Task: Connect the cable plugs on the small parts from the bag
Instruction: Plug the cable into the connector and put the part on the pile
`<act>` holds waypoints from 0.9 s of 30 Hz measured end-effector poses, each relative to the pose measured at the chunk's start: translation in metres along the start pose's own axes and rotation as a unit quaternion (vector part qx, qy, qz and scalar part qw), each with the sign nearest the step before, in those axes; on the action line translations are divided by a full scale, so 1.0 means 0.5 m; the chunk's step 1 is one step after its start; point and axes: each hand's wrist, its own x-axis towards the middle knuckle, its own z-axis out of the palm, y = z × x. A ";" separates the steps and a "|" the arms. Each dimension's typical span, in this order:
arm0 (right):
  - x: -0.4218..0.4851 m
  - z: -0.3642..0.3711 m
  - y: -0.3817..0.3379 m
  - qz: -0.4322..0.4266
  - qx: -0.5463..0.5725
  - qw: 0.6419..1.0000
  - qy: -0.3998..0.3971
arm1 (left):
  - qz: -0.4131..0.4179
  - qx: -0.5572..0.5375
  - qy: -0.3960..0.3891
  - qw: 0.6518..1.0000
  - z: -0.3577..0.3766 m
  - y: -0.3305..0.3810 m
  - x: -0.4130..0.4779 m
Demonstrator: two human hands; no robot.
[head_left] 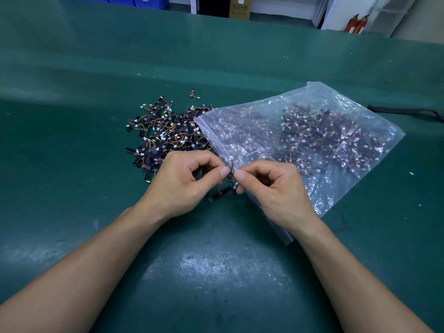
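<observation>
My left hand and my right hand meet at the middle of the green table, fingertips almost touching. Between them they pinch a small part with thin orange and yellow wires and a white plug standing up above the fingers. A black strip part hangs just under the fingertips, near the table. Behind my left hand lies a loose pile of parts: black strips with coloured wires and white plugs. A clear zip bag full of the same parts lies to the right, its mouth toward the pile.
A single stray part lies behind the pile. A black strap lies at the right edge of the green table. Beyond the table stand blue bins, a cardboard box and red extinguishers.
</observation>
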 end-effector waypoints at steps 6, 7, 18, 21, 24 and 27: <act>0.000 0.001 -0.001 0.006 0.007 1.000 -0.005 | 0.012 0.006 0.007 1.000 0.000 -0.002 0.000; 0.000 0.001 -0.001 0.007 0.009 1.000 -0.004 | 0.010 0.003 0.005 1.000 0.000 -0.003 -0.001; -0.001 0.002 -0.001 0.020 0.014 1.000 0.004 | 0.004 0.006 -0.010 1.000 0.000 -0.004 -0.003; 0.000 0.002 -0.001 0.018 0.009 1.000 0.003 | 0.000 0.001 -0.012 1.000 0.000 -0.001 -0.003; 0.000 0.001 -0.002 0.014 0.000 1.000 0.010 | -0.004 -0.009 -0.019 1.000 -0.001 -0.002 -0.003; 0.000 0.001 -0.004 0.009 0.000 1.000 0.017 | -0.009 -0.011 -0.022 1.000 -0.001 -0.003 -0.003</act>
